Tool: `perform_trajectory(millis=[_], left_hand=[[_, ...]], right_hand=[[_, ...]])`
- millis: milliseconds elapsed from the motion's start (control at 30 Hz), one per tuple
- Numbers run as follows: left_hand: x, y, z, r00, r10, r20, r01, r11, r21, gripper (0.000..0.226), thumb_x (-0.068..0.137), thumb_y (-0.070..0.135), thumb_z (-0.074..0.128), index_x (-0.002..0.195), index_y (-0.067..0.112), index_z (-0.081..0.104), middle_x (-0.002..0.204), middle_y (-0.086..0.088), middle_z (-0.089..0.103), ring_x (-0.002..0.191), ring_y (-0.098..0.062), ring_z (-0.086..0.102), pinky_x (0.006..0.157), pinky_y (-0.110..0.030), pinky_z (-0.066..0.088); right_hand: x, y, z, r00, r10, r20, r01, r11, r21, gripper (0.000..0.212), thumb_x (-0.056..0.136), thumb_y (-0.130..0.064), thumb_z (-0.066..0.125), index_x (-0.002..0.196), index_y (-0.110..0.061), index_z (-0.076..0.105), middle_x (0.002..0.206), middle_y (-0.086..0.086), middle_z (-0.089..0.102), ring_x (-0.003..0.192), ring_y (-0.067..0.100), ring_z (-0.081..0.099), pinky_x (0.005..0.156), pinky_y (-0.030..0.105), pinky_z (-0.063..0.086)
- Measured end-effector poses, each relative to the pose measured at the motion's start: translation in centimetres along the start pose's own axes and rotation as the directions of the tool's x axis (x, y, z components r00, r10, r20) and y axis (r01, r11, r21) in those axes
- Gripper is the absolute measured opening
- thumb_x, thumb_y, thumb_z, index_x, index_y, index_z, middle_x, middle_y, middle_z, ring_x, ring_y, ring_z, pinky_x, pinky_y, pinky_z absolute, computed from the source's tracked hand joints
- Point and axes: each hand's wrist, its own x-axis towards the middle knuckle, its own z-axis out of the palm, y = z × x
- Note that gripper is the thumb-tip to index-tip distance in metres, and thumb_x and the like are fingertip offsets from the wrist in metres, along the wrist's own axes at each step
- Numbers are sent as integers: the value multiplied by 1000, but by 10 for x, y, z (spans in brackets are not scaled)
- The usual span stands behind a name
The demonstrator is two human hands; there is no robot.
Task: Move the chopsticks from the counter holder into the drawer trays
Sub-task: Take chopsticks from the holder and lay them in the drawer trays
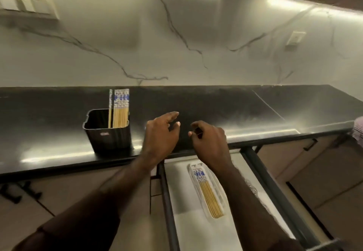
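**Empty Hands Hover Between Holder and Drawer**

Fingers (172, 116) of the left hand (160, 138) spread loosely apart over the black counter (216, 105), gripping nothing; those of the right hand (210, 142) curl inward, thumb and forefinger tips close together, and whether anything is pinched between them cannot be made out. Both hands hang near each other above the counter's front edge.

At left, a dark, ribbed, square-sided holder (109, 132) stands upright on the glossy counter, its rim flared at one corner. Bamboo-coloured chopsticks (119, 109) with blue-and-white patterned tops stand bunched against its right wall; the holder's left half shows no sticks.

Below the counter, an open drawer (170, 201) with dark metal sides is lined in white. A pale, narrow, round-ended tray (216, 184) lies lengthwise in it, holding a second bundle of matching chopsticks (208, 191), patterned ends toward the counter, plain tips toward the person.

Behind, a white marble-look backsplash (176, 34) with grey veining carries switch plates.
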Motion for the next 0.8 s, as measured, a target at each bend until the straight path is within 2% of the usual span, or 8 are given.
perform_trajectory(millis=[67, 200, 300, 367, 433, 533, 600, 800], left_hand=[[12, -11, -27, 999, -9, -32, 9, 1000, 13, 35, 88, 15, 67, 123, 13, 64, 122, -2, 68, 109, -8, 64, 87, -5, 42], [37, -48, -79, 993, -8, -118, 13, 999, 41, 33, 87, 13, 69, 120, 10, 66, 119, -3, 69, 108, -12, 66, 95, -25, 51], [63, -90, -117, 989, -40, -143, 45, 999, 28, 32, 86, 14, 69, 118, 12, 68, 115, -4, 71, 102, -12, 68, 92, -34, 55], [82, -116, -137, 992, -32, -120, 39, 998, 51, 33, 85, 13, 69, 119, 15, 67, 114, -3, 72, 98, -13, 70, 87, -37, 58], [100, -138, -154, 995, -25, -91, 32, 997, 68, 34, 86, 10, 68, 120, 12, 66, 113, -4, 72, 96, -13, 70, 85, -34, 58], [124, -162, -167, 998, -37, -42, 40, 996, 74, 34, 88, 9, 66, 122, 10, 64, 113, -7, 71, 93, -5, 66, 75, -9, 51], [137, -176, -169, 998, -57, -4, 57, 996, 72, 34, 88, 9, 67, 122, 9, 64, 113, -7, 71, 93, -2, 63, 70, 1, 43], [158, -206, -156, 989, -127, 77, 124, 991, 40, 40, 88, 7, 66, 127, 10, 59, 119, -7, 68, 98, 1, 57, 72, 0, 41]], right_hand=[[13, -25, 14, 999, -50, 4, 50, 999, 8, 27, 92, -27, 64, 117, -16, 68, 102, 0, 74, 93, 15, 68, 87, 34, 55], [42, -75, 55, 993, -113, 42, 111, 993, 40, 29, 93, -26, 64, 120, -16, 67, 105, 0, 74, 93, 11, 68, 87, 24, 53], [65, -117, 92, 991, -119, 62, 115, 991, 68, 28, 93, -25, 64, 119, -16, 68, 105, 0, 74, 92, 8, 68, 82, 13, 45], [78, -140, 115, 990, -117, 81, 109, 990, 92, 27, 93, -24, 64, 119, -16, 68, 105, -1, 74, 91, 7, 67, 81, 13, 45], [92, -161, 140, 989, -109, 99, 98, 989, 111, 27, 93, -23, 64, 119, -17, 67, 105, -1, 74, 88, 4, 67, 81, 16, 50], [107, -179, 171, 990, -60, 129, 46, 993, 108, 27, 93, -23, 64, 119, -18, 66, 105, -1, 73, 89, 6, 68, 84, 25, 57], [115, -184, 187, 989, -17, 145, 3, 995, 95, 24, 93, -24, 63, 116, -18, 67, 103, 0, 74, 89, 9, 68, 85, 32, 59], [131, -184, 216, 976, 71, 208, -89, 993, 75, 27, 96, -22, 59, 122, -18, 64, 108, -1, 71, 81, 2, 59, 70, 13, 47]])
